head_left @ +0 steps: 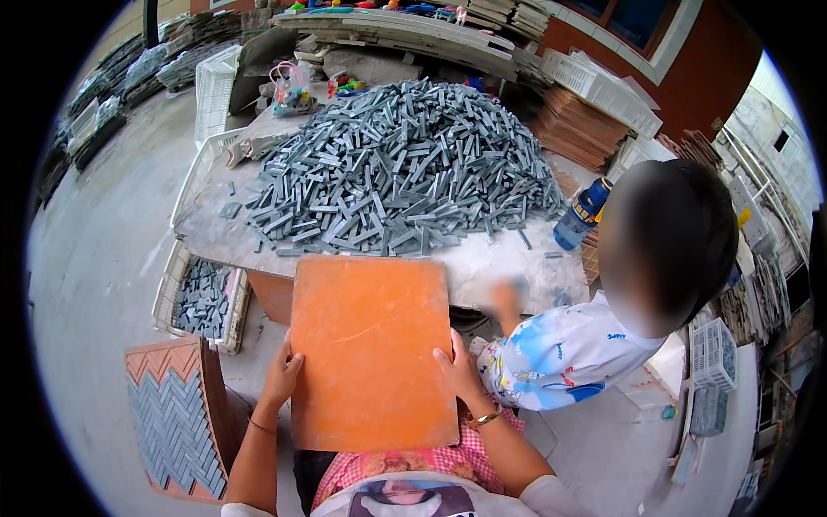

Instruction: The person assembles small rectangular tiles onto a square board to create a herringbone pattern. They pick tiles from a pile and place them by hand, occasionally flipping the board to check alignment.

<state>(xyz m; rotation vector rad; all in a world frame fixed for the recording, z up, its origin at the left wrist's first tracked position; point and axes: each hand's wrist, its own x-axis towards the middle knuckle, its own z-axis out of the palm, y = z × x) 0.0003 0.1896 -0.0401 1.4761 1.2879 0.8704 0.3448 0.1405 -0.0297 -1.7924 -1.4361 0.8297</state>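
Head view: left hand [281, 377] and right hand [459, 370] clamp fingers on the orange board's [370, 345] side edges; best keep it level, grip even.

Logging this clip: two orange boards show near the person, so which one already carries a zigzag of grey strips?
The orange board at lower left, untouched on the floor, carries the grey zigzag. The other board, gripped by the left hand and right hand, is bare.

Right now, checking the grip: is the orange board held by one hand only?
No: the left hand and right hand grip opposite edges of the orange board.
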